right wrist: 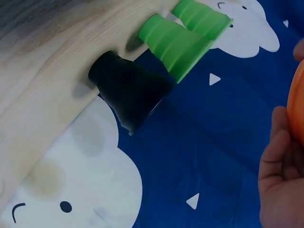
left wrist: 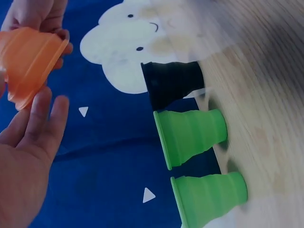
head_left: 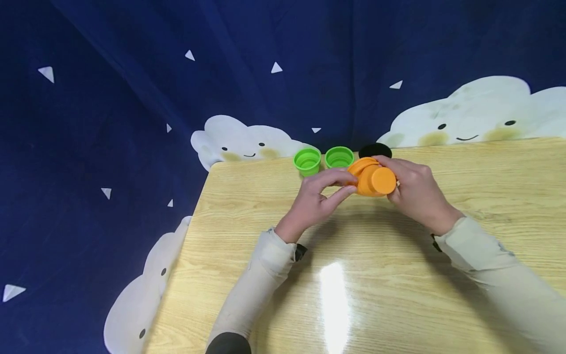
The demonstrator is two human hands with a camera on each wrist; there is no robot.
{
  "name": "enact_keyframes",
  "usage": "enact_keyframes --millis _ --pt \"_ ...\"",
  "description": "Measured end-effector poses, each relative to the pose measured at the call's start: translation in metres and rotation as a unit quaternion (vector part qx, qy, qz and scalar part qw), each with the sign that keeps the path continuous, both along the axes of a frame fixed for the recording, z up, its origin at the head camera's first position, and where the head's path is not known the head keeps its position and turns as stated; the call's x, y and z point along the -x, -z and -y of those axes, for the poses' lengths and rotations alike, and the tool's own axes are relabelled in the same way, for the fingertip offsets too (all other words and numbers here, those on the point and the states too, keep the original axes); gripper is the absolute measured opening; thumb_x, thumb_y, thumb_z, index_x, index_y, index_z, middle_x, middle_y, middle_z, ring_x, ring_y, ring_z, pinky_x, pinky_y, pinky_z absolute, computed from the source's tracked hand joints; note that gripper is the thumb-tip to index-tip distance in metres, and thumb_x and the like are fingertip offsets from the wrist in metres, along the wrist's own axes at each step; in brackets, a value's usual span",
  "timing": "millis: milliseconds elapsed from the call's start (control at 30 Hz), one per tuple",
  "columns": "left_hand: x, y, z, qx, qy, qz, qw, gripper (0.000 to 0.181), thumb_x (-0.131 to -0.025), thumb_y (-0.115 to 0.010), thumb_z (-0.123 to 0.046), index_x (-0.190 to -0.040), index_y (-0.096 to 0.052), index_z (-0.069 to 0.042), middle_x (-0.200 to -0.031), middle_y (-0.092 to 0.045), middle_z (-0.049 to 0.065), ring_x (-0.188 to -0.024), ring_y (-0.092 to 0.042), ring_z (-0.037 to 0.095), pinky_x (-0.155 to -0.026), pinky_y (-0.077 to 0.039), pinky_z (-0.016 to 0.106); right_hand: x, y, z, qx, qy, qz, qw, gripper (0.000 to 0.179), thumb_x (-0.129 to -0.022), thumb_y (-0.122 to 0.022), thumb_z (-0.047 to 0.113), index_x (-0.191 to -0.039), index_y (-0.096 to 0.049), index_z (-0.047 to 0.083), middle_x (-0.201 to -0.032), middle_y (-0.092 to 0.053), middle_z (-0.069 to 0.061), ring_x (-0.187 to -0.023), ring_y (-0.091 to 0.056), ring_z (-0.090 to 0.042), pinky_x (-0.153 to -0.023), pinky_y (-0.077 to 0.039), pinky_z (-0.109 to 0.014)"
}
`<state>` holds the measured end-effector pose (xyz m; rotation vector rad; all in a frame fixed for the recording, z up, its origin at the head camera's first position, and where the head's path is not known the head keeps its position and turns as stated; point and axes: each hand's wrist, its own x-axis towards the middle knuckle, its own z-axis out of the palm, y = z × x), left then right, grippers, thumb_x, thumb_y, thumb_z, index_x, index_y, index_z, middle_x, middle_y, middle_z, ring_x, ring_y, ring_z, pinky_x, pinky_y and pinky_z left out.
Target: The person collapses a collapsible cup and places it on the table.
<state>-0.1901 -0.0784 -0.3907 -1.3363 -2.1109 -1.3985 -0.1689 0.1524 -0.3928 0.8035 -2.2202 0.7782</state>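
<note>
An orange collapsible cup (head_left: 370, 179) is held up over the far part of the table, tilted so that its round base faces the head camera. At its left side, my left hand (head_left: 317, 199) pinches the rim between thumb and fingers. My right hand (head_left: 417, 191) grips the same cup from the right. In the left wrist view, the ridged wall of the orange cup (left wrist: 29, 61) shows between both hands. Only an edge of the orange cup (right wrist: 298, 107) appears in the right wrist view, beside the right hand's fingers.
Two green collapsible cups, left (head_left: 307, 162) and right (head_left: 339, 157), stand mouth up along the table's back edge. Next to them is a black cup (head_left: 375, 150), partly hidden behind the orange one. A dark blue cloth with clouds (head_left: 247, 140) hangs behind the wooden table (head_left: 389, 285).
</note>
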Motion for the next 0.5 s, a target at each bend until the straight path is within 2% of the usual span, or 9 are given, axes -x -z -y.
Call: enact_keyframes --millis 100,167,367,500 --pt "0.0012 0.0004 0.0008 -0.005 0.013 -0.002 0.9999 0.023 -0.083 -0.083 -0.005 -0.105 -0.075 -0.001 -0.109 -0.073 0.01 -0.111 -0.064 0.012 -0.096 -0.054 0.029 0.0011 -0.0003 -0.0009 0.02 0.005 0.008 0.9998 0.045 -0.074 -0.08 -0.012 -0.117 -0.066 -0.009 -0.105 -0.071 -0.026 -0.089 -0.071 -0.044 -0.076 -0.059 -0.058" --pt "0.0019 0.0008 0.0004 -0.008 0.007 -0.015 0.9998 0.027 -0.079 -0.086 -0.007 -0.103 -0.075 -0.001 -0.106 -0.074 0.009 -0.109 -0.065 0.013 -0.097 -0.053 0.029 0.0014 -0.0001 -0.0002 0.024 0.003 0.016 0.9996 0.044 -0.075 -0.079 -0.013 -0.116 -0.067 -0.008 -0.105 -0.071 -0.026 -0.089 -0.071 -0.043 -0.076 -0.059 -0.057" --pt "0.0024 0.0 -0.0001 0.017 -0.043 -0.067 0.9967 0.026 -0.07 -0.092 -0.012 -0.091 -0.08 -0.002 -0.096 -0.074 0.009 -0.095 -0.069 0.015 -0.091 -0.053 0.021 0.0026 0.0014 0.0032 0.02 -0.003 0.036 0.9991 0.04 -0.08 -0.077 -0.012 -0.119 -0.067 -0.006 -0.108 -0.071 -0.023 -0.093 -0.071 -0.041 -0.08 -0.059 -0.056" --pt "0.001 -0.0032 -0.0024 0.041 -0.085 -0.08 0.9923 0.027 -0.067 -0.094 -0.015 -0.086 -0.081 -0.003 -0.091 -0.074 0.008 -0.088 -0.069 0.016 -0.086 -0.052 0.015 0.0032 0.0013 0.0024 0.017 -0.001 0.035 0.9992 0.039 -0.081 -0.076 -0.012 -0.119 -0.067 -0.007 -0.106 -0.071 -0.024 -0.091 -0.07 -0.04 -0.08 -0.059 -0.057"
